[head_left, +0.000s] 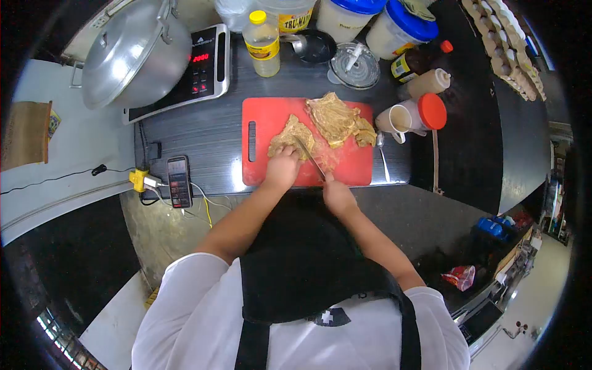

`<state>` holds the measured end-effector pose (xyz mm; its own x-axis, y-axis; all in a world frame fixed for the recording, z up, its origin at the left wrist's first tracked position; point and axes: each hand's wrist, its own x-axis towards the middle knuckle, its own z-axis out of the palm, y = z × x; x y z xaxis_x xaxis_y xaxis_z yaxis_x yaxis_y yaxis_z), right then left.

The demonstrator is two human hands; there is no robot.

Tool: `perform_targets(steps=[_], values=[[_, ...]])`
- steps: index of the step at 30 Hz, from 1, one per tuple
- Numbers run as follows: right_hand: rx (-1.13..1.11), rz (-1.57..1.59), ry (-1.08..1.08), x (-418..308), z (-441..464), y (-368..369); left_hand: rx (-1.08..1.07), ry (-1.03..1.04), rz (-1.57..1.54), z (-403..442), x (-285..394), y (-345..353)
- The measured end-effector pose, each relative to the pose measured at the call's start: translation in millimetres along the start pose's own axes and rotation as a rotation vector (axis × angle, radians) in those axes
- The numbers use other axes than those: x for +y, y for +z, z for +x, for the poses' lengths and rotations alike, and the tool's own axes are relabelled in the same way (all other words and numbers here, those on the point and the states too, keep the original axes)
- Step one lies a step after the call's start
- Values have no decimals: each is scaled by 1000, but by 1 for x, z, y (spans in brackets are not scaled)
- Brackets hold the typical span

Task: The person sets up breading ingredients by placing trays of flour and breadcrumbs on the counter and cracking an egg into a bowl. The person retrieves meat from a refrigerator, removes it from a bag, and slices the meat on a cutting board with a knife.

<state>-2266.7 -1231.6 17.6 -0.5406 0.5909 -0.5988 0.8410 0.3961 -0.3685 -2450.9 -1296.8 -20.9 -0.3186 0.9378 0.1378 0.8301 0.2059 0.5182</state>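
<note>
A red cutting board (259,169) lies at the table's front edge. On its left part is a flat, brown, ragged piece of what looks like meat (292,134). My left hand (283,168) presses this piece down with bent fingertips at its lower edge. In my right hand (339,196) is the handle of a knife (312,159), its blade slanting up and left to the meat's right side. A larger brown slab (332,120) rests at the board's upper right, with a smaller torn piece (364,132) beside it. Crumbs are scattered across the board.
A large lidded pot (135,55) stands on a lit induction cooker (206,68) at left. Behind the board are a yellow-capped bottle (263,46), a black pan (314,46) and blue-lidded tubs. A mug (394,120), a spoon (383,157) and a red-lidded jar (431,111) stand right; a phone (179,180) lies left.
</note>
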Motion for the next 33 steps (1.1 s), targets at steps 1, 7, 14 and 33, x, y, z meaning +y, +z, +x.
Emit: perform_targets(steps=[1,7,14,33], values=[[1,6,17,6,-4,3,24,17,-3,1,-1,-1],[-36,25,-1,-13,10,-4,-35,-18,6,0,3,-3],[-46,28,44,0,-3,2,-18,18,1,1,-3,-3],[-22,139,65,-1,7,16,-42,24,15,5,0,-7]])
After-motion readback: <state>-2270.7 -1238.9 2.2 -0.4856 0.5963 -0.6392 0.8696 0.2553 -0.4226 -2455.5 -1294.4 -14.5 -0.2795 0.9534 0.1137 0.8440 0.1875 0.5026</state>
